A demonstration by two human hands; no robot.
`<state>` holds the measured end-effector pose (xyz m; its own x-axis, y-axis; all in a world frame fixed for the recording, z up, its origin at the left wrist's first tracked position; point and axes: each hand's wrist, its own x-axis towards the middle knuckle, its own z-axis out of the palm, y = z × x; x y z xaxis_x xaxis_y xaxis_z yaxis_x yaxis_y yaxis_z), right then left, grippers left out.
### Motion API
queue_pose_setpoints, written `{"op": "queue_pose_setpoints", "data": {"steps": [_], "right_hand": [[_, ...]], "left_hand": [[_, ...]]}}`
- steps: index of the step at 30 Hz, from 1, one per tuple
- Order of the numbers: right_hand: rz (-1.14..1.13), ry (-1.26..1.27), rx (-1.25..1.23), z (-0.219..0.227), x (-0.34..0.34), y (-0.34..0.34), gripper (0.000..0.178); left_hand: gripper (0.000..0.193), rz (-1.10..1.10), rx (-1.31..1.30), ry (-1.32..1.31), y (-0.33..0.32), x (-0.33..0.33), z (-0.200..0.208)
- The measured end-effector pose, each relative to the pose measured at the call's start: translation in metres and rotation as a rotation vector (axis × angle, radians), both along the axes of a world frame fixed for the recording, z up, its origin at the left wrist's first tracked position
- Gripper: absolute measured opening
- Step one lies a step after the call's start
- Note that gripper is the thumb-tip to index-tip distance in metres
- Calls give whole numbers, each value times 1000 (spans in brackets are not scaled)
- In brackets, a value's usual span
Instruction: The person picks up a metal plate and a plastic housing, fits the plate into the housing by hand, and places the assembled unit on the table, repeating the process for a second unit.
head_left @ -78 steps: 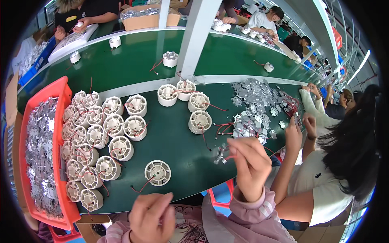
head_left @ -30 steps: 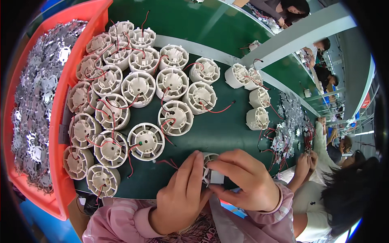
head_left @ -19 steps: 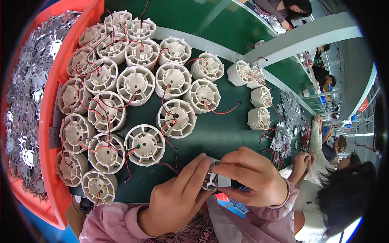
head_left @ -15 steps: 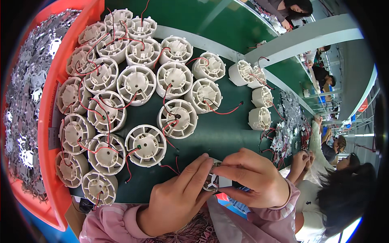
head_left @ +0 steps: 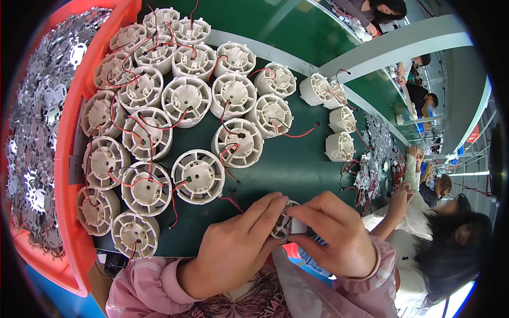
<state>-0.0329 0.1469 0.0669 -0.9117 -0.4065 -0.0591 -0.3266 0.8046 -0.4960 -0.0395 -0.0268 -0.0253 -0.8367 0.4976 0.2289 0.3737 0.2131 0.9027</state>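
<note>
Between my hands, at the near edge of the table, is a small white round plastic housing (head_left: 298,227), tilted on its side. My left hand (head_left: 233,246) grips its left side, fingers pressed together and pointing away from me. My right hand (head_left: 339,233) pinches it from the right, with thumb and fingertips at its rim and open face. Something dark and metallic shows at that face, but the fingers cover most of it. A red wire lies by my left fingers. Nearest on the table stands a white spoked housing (head_left: 198,177) with red and black wires.
Several similar housings (head_left: 186,100) fill the left of the green table (head_left: 275,177). A red bin (head_left: 66,159) of flat metal plates (head_left: 40,127) borders them. More housings (head_left: 340,147) and a pile of metal plates (head_left: 377,153) lie right. A co-worker's hand (head_left: 400,197) is beyond.
The view has shifted slightly, so the housings on the table appear a little up and to the right. Both hands keep their hold on the housing, with small finger movement.
</note>
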Motion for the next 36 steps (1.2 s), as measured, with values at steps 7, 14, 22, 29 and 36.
{"op": "queue_pose_setpoints", "data": {"steps": [7, 14, 22, 29, 36], "right_hand": [[-148, -4, 28, -2, 15, -11, 48], [-204, -83, -278, -16, 5, 12, 47], [-537, -586, -924, -31, 4, 15, 35], [-610, -745, -927, -34, 0, 18, 35], [-593, -832, -941, -31, -1, 18, 39]], "left_hand": [[66, -1, -24, 17, -1, -1, 3], [62, -23, -7, 75, 0, -4, -4], [66, -57, -12, 76, -4, -4, -4], [61, -24, 54, -99, -2, -5, 0], [57, -77, 27, -114, -6, -2, -1]]}}
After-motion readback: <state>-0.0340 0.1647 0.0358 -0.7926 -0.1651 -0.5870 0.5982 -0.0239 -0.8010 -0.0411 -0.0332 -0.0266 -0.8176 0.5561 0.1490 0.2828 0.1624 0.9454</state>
